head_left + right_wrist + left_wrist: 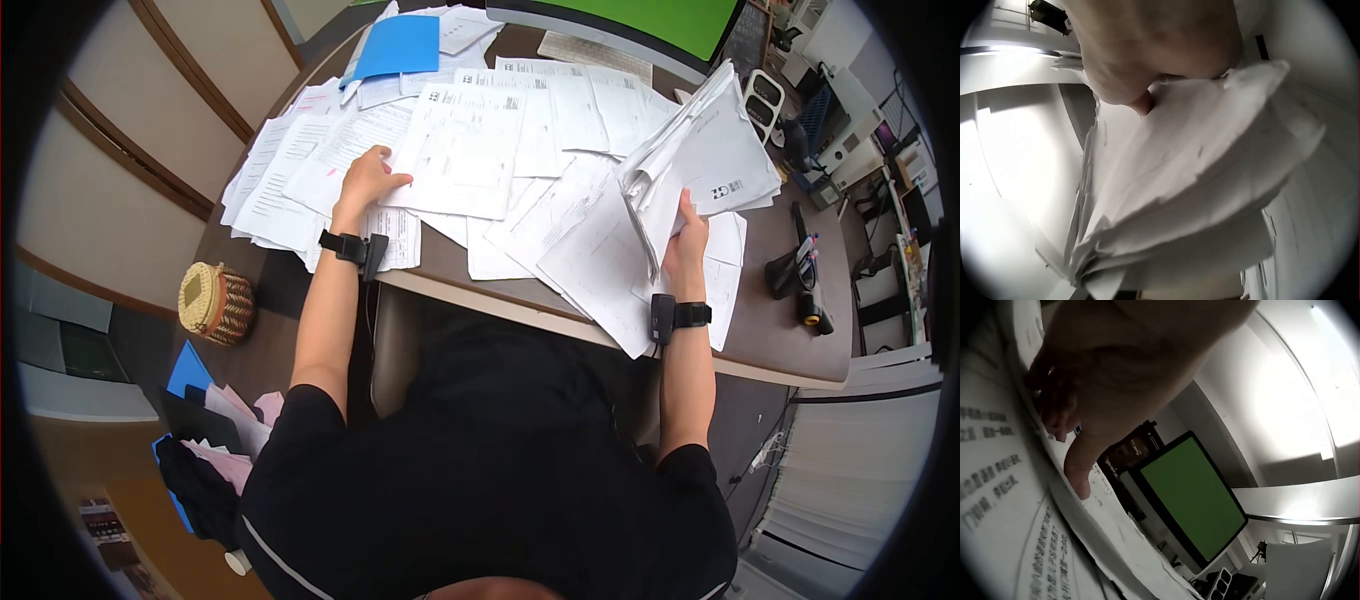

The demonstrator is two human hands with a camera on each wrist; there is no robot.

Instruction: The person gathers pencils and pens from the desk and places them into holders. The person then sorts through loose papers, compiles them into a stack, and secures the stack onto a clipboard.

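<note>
In the head view the right hand (687, 238) grips a thick, fanned stack of papers (715, 150) raised over the right part of the desk; its thumb lies on the near sheet. The right wrist view shows that hand (1160, 56) at the edge of the bent stack (1166, 144). My left hand (370, 182), fingers relaxed and slightly bent, rests at the left edge of a printed sheet (460, 150) among spread papers. In the left wrist view the thumb of the left hand (1116, 375) touches the sheet edge; its other fingertips are partly in shadow.
Loose papers (270, 190) cover much of the desk (780, 340). A blue folder (400, 45) lies at the back left, with a keyboard (595, 58) and a green-screened monitor (650, 20) behind. A pen holder (785, 272) stands right; a woven basket (217, 303) is at the left.
</note>
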